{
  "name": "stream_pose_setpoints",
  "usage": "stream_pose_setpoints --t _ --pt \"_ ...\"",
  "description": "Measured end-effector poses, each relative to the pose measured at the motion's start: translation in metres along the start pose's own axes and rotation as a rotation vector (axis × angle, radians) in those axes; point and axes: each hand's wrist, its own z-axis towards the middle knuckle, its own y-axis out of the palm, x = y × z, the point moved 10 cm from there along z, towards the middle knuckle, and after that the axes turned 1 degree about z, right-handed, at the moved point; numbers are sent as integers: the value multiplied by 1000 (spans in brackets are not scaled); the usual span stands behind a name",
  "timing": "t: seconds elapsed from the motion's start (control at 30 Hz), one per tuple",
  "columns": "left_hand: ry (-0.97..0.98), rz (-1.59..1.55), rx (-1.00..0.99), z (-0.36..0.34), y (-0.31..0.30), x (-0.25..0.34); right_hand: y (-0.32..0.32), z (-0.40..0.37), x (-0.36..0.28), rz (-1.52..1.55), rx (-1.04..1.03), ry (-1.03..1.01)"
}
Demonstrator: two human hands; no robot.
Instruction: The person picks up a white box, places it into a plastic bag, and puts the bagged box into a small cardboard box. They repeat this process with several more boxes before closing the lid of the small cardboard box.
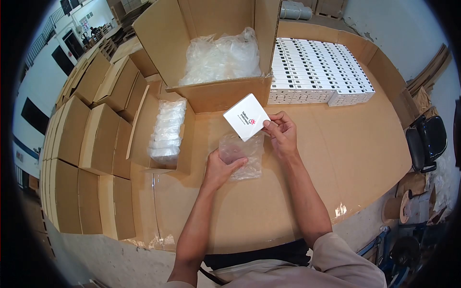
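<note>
A white square box [244, 119] with a small red logo and dark print is pinched at its right corner by my right hand [282, 132]. It is tilted above the cardboard-covered table. Just below it, my left hand [224, 168] grips the left side of a clear plastic bag [252, 161], thumb across its front. The bag's upper edge lies beneath the white box's lower corner. Left of my hands, an open carton [186, 144] holds a row of plastic-wrapped pieces [168, 127].
A large open carton [221, 91] with clear plastic bags [223, 55] stands behind my hands. Rows of white boxes [321, 72] fill the back right. Brown cartons [101, 139] are stacked at the left. A black chair [427, 141] is at the far right.
</note>
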Motion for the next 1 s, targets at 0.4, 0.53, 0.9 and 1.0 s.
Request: stream_pose_setpoints --t 0.4,0.53,0.9,1.0 --pt "-32 31 34 0 -6 -1 1 0 -4 -115 -67 -7" --pt "-11 33 30 2 -7 -6 1 0 -4 -126 -82 4" --pt "3 10 32 0 -4 6 3 -1 -3 -164 -107 25" --pt "37 28 30 0 -4 8 3 -1 -2 -187 -118 21"
